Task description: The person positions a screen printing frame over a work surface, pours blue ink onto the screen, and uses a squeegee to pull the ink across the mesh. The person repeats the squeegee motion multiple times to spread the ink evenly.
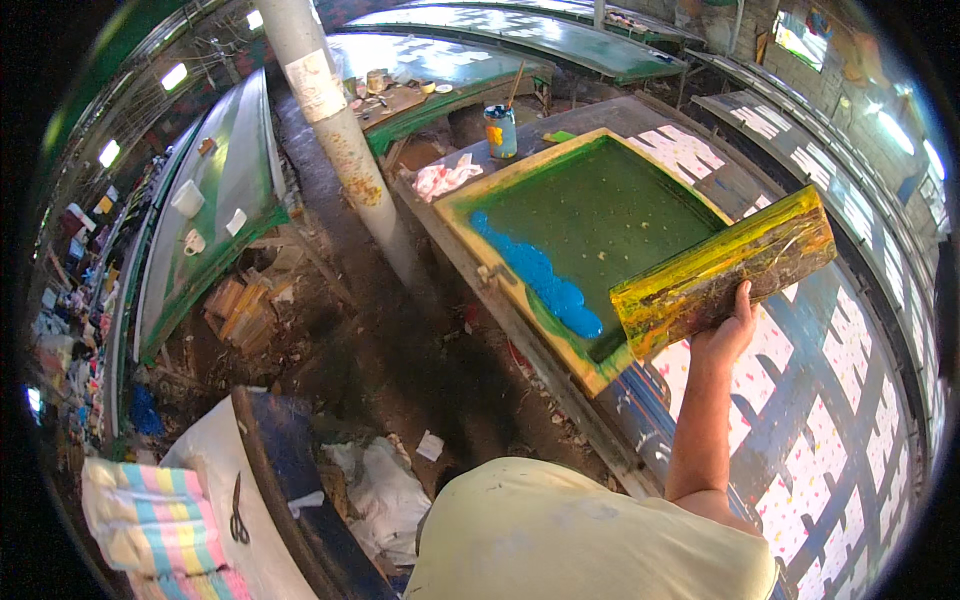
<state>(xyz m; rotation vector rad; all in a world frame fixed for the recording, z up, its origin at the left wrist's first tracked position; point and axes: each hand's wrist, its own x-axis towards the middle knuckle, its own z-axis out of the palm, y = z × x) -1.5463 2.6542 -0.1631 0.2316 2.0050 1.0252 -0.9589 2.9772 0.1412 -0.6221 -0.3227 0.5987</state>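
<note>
My right hand [728,332] is closed on the lower edge of a wide squeegee [722,268], a board smeared with yellow, green and dark paint. It is held tilted above the right side of a printing screen [690,192]. The screen has a yellow-stained wooden frame and dark green mesh, and lies on a long table. Thick blue ink [535,272] runs in a lumpy band along the mesh's left side. The squeegee hides the screen's near right corner. My left hand is out of view.
A paint-stained pot [501,132] with a stick and a crumpled cloth [446,178] stand beyond the screen. Printed fabric pieces [815,450] lie on the table to the right. A pillar [345,150] rises at the left. Scissors [238,515] and striped cloth [160,515] lie lower left.
</note>
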